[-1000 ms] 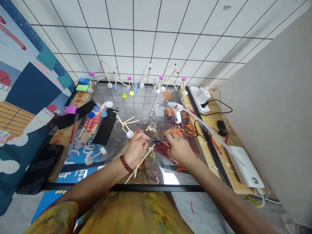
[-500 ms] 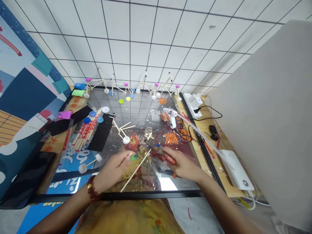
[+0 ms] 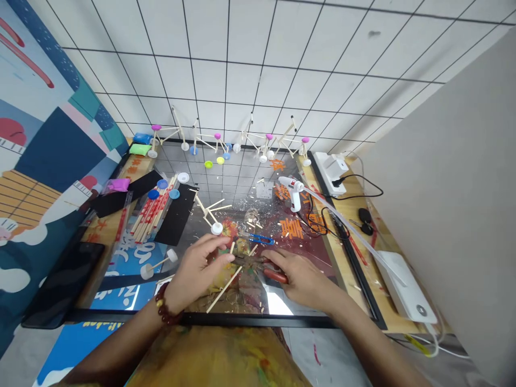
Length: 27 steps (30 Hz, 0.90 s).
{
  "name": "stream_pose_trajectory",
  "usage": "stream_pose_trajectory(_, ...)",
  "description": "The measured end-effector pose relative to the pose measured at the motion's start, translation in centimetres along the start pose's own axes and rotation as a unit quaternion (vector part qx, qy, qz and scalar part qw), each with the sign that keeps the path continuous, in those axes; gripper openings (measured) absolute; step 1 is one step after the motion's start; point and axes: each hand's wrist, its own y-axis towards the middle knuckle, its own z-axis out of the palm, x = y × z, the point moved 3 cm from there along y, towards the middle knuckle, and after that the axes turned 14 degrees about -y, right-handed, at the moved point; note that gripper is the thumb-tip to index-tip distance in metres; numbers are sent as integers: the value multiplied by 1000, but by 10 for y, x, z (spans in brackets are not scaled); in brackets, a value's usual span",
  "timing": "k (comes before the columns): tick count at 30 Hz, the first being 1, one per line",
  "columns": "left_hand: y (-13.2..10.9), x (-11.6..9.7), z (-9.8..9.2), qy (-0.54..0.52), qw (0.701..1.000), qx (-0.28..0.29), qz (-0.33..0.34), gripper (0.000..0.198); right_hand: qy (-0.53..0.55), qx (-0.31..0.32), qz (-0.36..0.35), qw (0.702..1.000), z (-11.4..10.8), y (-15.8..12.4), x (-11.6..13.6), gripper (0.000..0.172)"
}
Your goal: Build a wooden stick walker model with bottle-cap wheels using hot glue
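My right hand is wrapped round red-handled pliers; their handles are spread and the dark jaws point left. My left hand, with a beaded bracelet at the wrist, pinches a short wooden stick at the jaws. Whether the jaws touch it I cannot tell. Below both hands a longer wooden stick lies slanted on the glass tabletop. Just beyond the pliers is a blue cutter among wood chips. A small stick frame with a white wheel stands beyond my left fingers.
Several stick models with pink caps line the wall. A white glue gun and its cable lie at right, near a power strip. Bundled sticks, a wheel pair on a stick and a phone are at left.
My left hand has brought its short stick up to the pliers. The pliers have swung lower and leftward, and their handles are spread. The blue cutter shows more fully. The view has shifted slightly.
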Motion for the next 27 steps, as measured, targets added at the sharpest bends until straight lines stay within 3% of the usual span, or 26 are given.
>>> stream_pose_trajectory(2,9,1,5,-90,996,-5,-28,15,-18,-6,-2,1000,0,-3,5,48)
stream_pose_trajectory(4,15,6,3,-196,977,-63,-62,14,-33,-22,6,999,1,-10,4,51)
stream_pose_trajectory(7,16,14,-3,-362,913,-148,-114,22,-47,-58,49,996,10,-28,-14,49)
stream_pose_trajectory(9,16,16,-6,-419,883,-162,-137,28,-49,-79,100,991,20,-42,-36,44)
stream_pose_trajectory(13,17,18,-7,-450,864,-163,-158,35,-74,-112,218,967,40,-66,-79,48)
stream_pose_trajectory(17,18,21,-2,-446,865,-161,-164,37,-106,-143,289,941,50,-82,-97,53)
stream_pose_trajectory(23,11,16,12,-455,870,-49,-184,32,-198,-170,330,907,66,-92,-108,56)
stream_pose_trajectory(27,5,17,8,-472,864,-51,-170,29,-248,-189,329,891,73,-95,-111,56)
